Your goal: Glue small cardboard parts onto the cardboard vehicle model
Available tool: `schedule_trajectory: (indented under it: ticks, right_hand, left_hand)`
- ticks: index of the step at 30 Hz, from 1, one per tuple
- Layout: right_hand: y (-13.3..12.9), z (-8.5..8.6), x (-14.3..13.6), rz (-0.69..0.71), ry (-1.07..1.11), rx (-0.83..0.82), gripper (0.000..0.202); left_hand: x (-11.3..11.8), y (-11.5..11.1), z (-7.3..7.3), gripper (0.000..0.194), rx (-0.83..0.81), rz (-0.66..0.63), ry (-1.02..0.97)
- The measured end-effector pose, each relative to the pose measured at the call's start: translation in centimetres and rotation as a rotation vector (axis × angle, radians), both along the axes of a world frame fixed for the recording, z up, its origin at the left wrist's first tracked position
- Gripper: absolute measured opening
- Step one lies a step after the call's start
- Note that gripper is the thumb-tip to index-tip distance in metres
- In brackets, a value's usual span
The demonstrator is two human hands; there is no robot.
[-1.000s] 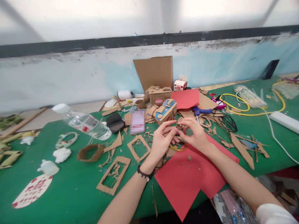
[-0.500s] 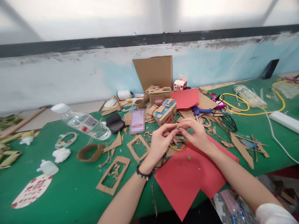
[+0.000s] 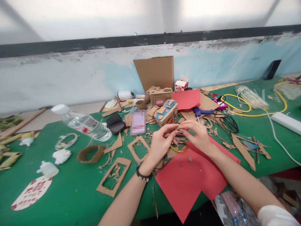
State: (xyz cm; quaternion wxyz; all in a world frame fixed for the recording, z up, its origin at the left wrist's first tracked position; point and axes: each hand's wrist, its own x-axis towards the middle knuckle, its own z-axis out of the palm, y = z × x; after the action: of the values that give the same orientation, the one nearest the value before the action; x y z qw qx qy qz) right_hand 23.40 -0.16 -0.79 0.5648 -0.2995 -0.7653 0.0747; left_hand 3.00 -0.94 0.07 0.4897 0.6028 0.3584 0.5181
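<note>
My left hand [image 3: 162,141] and my right hand [image 3: 196,135] meet fingertip to fingertip over the table's middle. Both are closed in a pinch on a small piece of cardboard [image 3: 178,129], mostly covered by the fingers. Just below them lies a roll of yellowish tape [image 3: 179,147], with something red partly hidden behind it. Red paper sheets [image 3: 185,182] spread beneath my right hand and forearm. Beyond the hands stands a small cardboard model camera [image 3: 166,113] with blue on its top, and behind it a plainer cardboard camera [image 3: 160,96].
A clear water bottle [image 3: 82,122] leans at the left, near a black case [image 3: 115,123]. Cut cardboard frames [image 3: 114,176] and scraps lie around. A blue glue gun [image 3: 203,111] rests right of the models. Yellow cable [image 3: 254,115] and a white power strip [image 3: 287,122] lie farther right.
Both hands stay nearly in place, with only slight shifts of the fingers and left wrist. The things on the table have not moved.
</note>
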Motion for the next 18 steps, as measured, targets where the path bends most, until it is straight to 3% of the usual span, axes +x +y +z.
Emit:
schedule_trajectory:
  ticks: [18]
  right_hand:
    - [-0.47,0.37,-0.06,-0.057,-0.073,0.217,0.028]
  left_hand:
    - [0.27,-0.37,-0.05,0.023,0.023,-0.009,-0.007]
